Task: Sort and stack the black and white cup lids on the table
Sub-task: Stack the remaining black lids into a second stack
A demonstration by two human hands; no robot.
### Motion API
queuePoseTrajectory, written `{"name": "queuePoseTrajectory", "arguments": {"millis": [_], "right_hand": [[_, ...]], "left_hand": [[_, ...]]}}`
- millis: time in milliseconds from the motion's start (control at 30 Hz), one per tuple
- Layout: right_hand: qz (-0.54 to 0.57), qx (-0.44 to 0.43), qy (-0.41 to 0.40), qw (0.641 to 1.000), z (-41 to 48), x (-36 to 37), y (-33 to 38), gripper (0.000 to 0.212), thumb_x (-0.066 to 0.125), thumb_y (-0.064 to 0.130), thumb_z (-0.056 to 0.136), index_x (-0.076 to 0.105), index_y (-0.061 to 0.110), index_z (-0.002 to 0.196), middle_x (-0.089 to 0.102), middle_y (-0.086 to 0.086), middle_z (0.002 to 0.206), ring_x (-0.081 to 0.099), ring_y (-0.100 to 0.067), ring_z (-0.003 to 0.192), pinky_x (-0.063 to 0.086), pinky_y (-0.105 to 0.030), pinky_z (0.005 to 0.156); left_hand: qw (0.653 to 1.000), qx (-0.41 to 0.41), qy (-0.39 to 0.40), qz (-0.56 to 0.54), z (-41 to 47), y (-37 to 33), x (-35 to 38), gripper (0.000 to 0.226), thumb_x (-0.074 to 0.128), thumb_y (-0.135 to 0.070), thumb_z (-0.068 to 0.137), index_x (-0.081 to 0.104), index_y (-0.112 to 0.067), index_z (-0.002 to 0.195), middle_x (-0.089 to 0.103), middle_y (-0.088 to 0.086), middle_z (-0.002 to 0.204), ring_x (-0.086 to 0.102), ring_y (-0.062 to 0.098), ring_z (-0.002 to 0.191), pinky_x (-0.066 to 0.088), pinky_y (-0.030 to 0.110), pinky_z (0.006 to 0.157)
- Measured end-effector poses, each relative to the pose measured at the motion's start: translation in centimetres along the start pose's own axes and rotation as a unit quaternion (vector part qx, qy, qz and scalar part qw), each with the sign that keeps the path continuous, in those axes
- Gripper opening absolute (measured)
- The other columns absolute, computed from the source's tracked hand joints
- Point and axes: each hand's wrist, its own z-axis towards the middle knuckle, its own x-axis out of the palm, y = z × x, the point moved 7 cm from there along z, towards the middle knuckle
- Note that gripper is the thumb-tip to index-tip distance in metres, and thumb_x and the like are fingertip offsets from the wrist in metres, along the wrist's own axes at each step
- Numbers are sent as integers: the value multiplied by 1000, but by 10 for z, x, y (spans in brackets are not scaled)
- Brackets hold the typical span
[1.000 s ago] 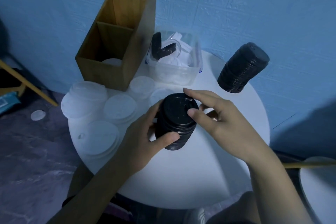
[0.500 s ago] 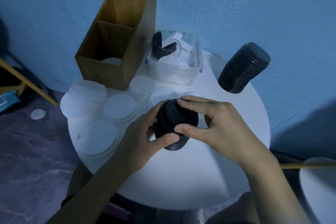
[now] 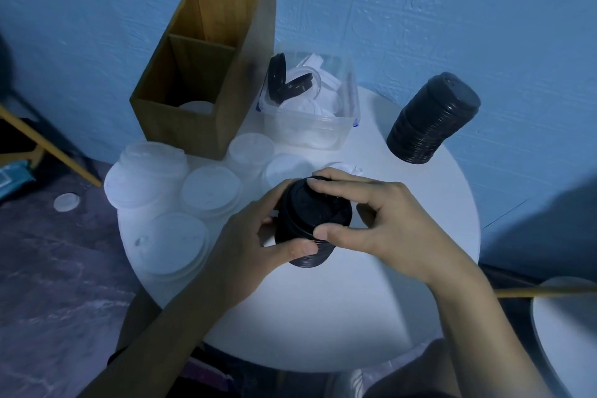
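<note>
Sorting is well along at a round white table (image 3: 323, 317), and the step in hand appears to be the seating of one more lid on a black stack (image 3: 292, 226) held over the middle of the tabletop, tilted slightly toward the camera; whether its base touches the surface cannot be told. The left hand (image 3: 255, 236) wraps the stack's side, thumb across the near face and fingers curled behind it. The right hand (image 3: 387, 229) comes in from above and pinches the top lid (image 3: 318, 207), fingers bent over the far rim and thumb pressed to the near edge. A second black stack (image 3: 433, 119) stands apart at the table's far right, leaning toward the wall, while white stacks (image 3: 210, 192) crowd the left side in front of a wooden box (image 3: 193, 119). Loose black lids (image 3: 284, 81) stand on edge among white ones in a clear tub (image 3: 307, 132) at the back, so more remains to be sorted. The next move likely calls for even downward pressure around the rim so the lid nests squarely, with the left hand steadying the column against tipping.
</note>
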Motion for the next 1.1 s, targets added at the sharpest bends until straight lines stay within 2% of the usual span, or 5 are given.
{"name": "queuePoseTrajectory", "arguments": {"millis": [133,267,433,733,1100], "right_hand": [[-19,-2,17,1000,2,4,-2,53,85,32,81,67,40,131,57,36,133,58,10,98,38,-8,78],[-13,21,-24,999,-4,3,-2,52,84,37,80,67,45,128,60,41,123,56,15,74,38,-6,71],[39,69,-59,995,-13,10,-16,60,78,62,69,56,57,124,71,9,110,34,-10,51,42,-29,58],[143,76,-70,984,-26,18,-30,63,73,67,67,52,71,126,64,21,86,27,-11,57,32,-17,54],[152,72,-58,984,-24,24,-38,67,77,64,70,51,68,131,65,10,89,26,-17,60,33,-23,54]], "left_hand": [[1000,9,7,4,0,-1,1,72,79,-44,67,53,-55,134,68,-8,127,67,24,116,54,53,98],[1000,10,-11,-4,-3,1,0,88,80,-44,62,42,-65,139,66,-12,130,68,21,115,58,41,96],[1000,20,-5,21,-2,-1,0,76,76,-43,65,47,-65,132,66,-12,129,68,21,114,59,45,92],[996,47,-2,71,-7,-6,1,57,49,-67,92,41,-49,145,62,-12,136,64,22,120,52,52,98],[998,31,24,41,-11,-11,-4,53,55,-45,95,46,-32,145,63,-11,138,61,18,127,52,49,102]]}}
